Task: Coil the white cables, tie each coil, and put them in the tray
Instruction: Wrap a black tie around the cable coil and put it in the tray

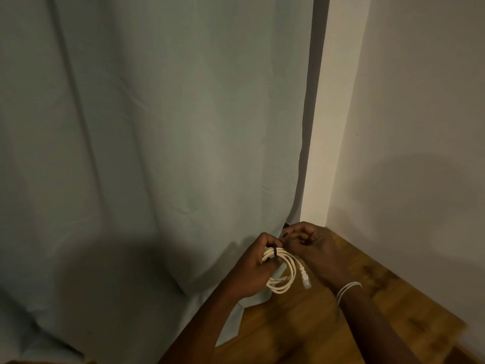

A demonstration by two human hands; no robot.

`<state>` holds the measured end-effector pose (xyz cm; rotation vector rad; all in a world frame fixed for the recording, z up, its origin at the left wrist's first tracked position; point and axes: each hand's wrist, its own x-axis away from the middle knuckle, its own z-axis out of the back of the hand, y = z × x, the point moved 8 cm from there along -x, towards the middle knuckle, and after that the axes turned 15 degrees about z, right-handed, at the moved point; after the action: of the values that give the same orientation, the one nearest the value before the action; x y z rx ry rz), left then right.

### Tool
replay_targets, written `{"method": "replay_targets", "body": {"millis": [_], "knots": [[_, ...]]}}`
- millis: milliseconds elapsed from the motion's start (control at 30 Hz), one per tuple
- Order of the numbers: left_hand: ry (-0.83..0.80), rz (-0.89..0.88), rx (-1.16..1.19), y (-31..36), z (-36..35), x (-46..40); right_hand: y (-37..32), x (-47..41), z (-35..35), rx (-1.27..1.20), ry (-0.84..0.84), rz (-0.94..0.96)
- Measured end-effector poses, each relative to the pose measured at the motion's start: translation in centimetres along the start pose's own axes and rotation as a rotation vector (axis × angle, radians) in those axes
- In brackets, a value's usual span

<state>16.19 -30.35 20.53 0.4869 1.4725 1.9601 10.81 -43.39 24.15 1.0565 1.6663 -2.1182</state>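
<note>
While my left hand [256,261] grips the coil [282,271], my right hand [305,239] pinches the tie [275,251]. If that pinch slips, the loops may spring apart.

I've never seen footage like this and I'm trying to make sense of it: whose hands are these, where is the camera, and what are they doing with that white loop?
There is no machine here. A person wears one wide-angle camera on the head, looking forward and down, so you see their own two hands from above.

The left hand grips a coil of white cable, with a clear plug hanging at its lower right. A thin dark tie wraps the top of the coil. The right hand has its fingers curled just above the tie and seems to be pulling or fastening its end, though that part is too small to see clearly.

Below the hands is a wooden surface. A pale curtain hangs behind, with a white wall on the right. White bands circle the right wrist. No tray is in view.
</note>
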Motion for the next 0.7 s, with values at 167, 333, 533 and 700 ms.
{"method": "replay_targets", "body": {"millis": [167, 333, 533, 700], "knots": [[-0.005, 0.022, 0.032, 0.0, 0.6, -0.2, -2.3, 0.1, -1.1, 0.121, -0.217, 0.225], [0.005, 0.028, 0.071, -0.1, 0.8, -0.3, -2.9, 0.1, -1.7, 0.161, -0.304, 0.26], [0.024, 0.02, 0.075, 0.4, 0.9, -0.4, -1.9, 0.0, -0.4, 0.118, -0.151, 0.185], [0.039, 0.029, 0.07, 0.4, 0.5, -0.3, -1.8, 0.0, -0.1, 0.114, -0.105, 0.162]]}}
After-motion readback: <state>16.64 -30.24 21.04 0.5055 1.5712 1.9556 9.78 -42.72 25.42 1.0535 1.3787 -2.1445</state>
